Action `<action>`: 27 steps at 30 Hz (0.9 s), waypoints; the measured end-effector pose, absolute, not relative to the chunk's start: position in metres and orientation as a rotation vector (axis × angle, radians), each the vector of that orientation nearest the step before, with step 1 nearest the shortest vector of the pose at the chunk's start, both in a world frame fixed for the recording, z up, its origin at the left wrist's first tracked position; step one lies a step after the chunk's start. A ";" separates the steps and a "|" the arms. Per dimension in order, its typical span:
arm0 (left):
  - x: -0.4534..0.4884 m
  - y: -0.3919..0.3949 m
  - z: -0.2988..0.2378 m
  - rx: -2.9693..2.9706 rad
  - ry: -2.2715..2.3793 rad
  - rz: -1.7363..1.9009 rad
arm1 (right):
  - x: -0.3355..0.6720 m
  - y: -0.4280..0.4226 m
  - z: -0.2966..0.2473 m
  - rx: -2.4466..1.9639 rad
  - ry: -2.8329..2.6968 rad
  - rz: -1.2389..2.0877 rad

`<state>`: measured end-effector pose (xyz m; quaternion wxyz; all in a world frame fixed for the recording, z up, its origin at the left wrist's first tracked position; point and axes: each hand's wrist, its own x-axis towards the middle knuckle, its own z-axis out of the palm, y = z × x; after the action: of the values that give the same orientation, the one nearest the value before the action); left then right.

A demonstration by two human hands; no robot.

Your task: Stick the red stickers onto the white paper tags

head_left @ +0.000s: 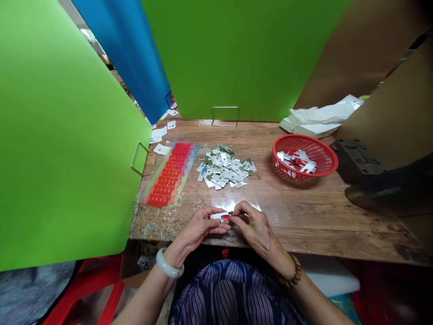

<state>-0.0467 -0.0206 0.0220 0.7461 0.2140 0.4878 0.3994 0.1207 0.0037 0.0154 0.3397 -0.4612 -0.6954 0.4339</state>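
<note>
My left hand [206, 224] grips a small white flat plate [219, 216] with a red patch [225, 217] at its right end, just above the table's front edge. Thumb and fingers of my right hand [252, 225] are pinched together at that end. Something thin and dark shows by the right fingertips; its kind is too small to tell. Beyond both hands lies a heap of grey and white metal plates [225, 168], some with olive-green faces. To the left a clear sheet with rows of red stickers [171, 174] lies flat on the wooden table [270, 212].
At right stands a red plastic basket [333, 164] holding white and red plates, near a dark metal block [358, 155]. White paper bags [321, 115] are stacked behind it. Green panels [243, 54] and a blue panel [125, 49] border the table. Small paper slips [161, 149] lie at left.
</note>
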 end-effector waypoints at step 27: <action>-0.040 -0.019 0.026 0.483 1.097 0.838 | 0.120 0.001 0.008 -1.206 -1.775 1.112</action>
<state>-0.0403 -0.0187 0.0262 0.7443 0.2206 0.5010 0.3826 0.1197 0.0007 0.0083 0.3543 -0.4667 -0.6868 0.4301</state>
